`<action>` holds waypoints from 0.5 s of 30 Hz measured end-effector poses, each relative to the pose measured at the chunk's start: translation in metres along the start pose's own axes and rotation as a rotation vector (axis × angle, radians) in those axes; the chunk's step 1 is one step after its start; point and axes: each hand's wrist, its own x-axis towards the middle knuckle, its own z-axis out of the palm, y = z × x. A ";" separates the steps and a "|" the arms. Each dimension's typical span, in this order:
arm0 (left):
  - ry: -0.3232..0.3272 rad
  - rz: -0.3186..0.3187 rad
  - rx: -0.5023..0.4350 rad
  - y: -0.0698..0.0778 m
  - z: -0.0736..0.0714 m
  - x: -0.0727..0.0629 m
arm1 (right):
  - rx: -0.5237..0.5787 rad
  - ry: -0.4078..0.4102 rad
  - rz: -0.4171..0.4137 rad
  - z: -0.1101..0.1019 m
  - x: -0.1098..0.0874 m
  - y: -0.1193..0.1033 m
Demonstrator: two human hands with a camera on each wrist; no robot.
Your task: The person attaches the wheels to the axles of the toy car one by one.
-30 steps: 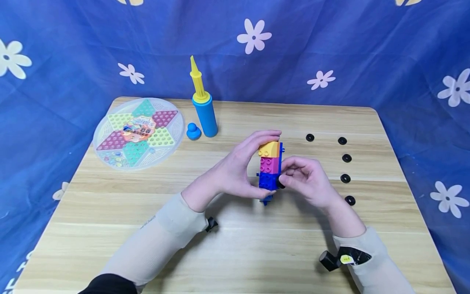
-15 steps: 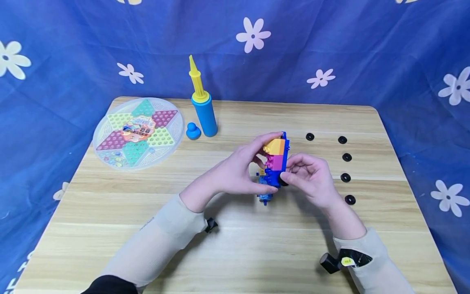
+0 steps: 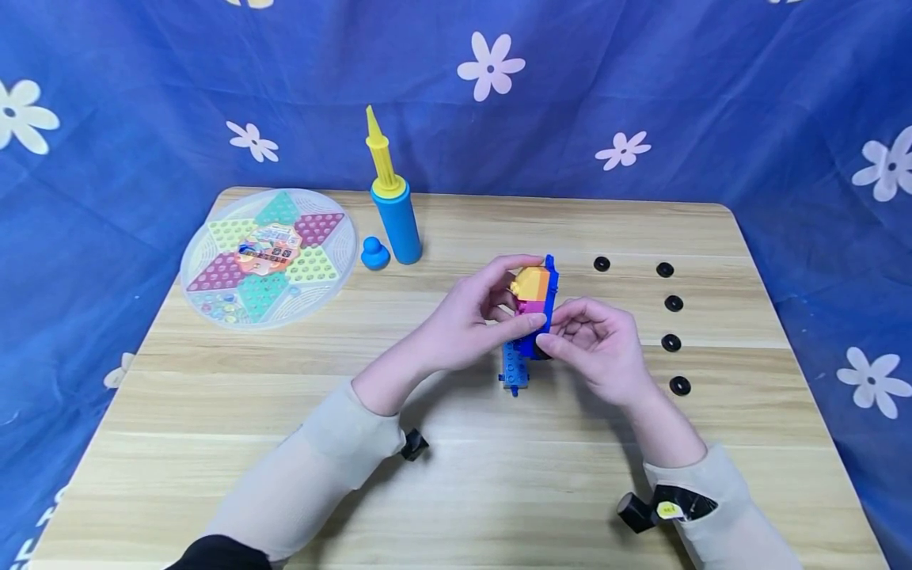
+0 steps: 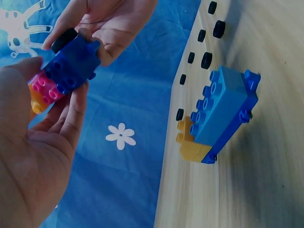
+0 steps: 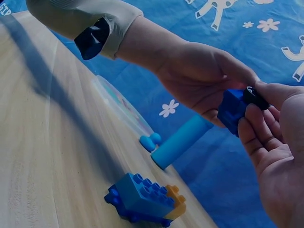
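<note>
My left hand (image 3: pixel 463 324) holds a toy brick car (image 3: pixel 534 286) above the table. Orange, pink and dark blue bricks sit on its blue base. Thumb and fingers of my right hand (image 3: pixel 602 348) pinch a black wheel (image 4: pixel 64 41) at the side of the dark blue end. In the right wrist view the wheel (image 5: pixel 256 98) lies against the base; whether it is seated on the axle cannot be told. Below the hands a second brick car (image 4: pixel 216 111) stands on the table, with a light blue brick and a yellow one on a blue base.
Several loose black wheels (image 3: pixel 671 343) lie on the right of the table. At the back left are a round Chinese checkers board (image 3: pixel 335 297), a blue and yellow hand pump (image 3: pixel 397 226) and a small blue knob-shaped piece (image 3: pixel 374 254). A blue flowered cloth (image 3: pixel 399 47) hangs behind.
The held car has turned so its studs face left and its base faces right. My left thumb has shifted up along it, exposing more of the second car. The right hand keeps the wheel.
</note>
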 end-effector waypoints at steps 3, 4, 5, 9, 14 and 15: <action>0.018 -0.013 -0.014 -0.001 0.002 0.000 | -0.016 0.013 -0.010 0.002 0.000 0.000; 0.020 -0.019 -0.024 -0.001 0.003 -0.001 | -0.019 0.016 -0.014 0.003 0.000 0.001; 0.022 -0.025 -0.034 -0.001 0.003 -0.001 | -0.020 0.020 -0.017 0.004 0.000 0.001; 0.025 -0.044 -0.072 -0.002 0.005 -0.001 | -0.020 0.028 -0.008 0.005 -0.001 0.001; 0.040 -0.068 -0.069 -0.004 0.004 -0.003 | -0.024 0.010 0.007 0.005 0.000 0.001; 0.043 -0.073 -0.067 -0.004 0.004 -0.004 | -0.024 0.004 0.004 0.004 0.000 0.000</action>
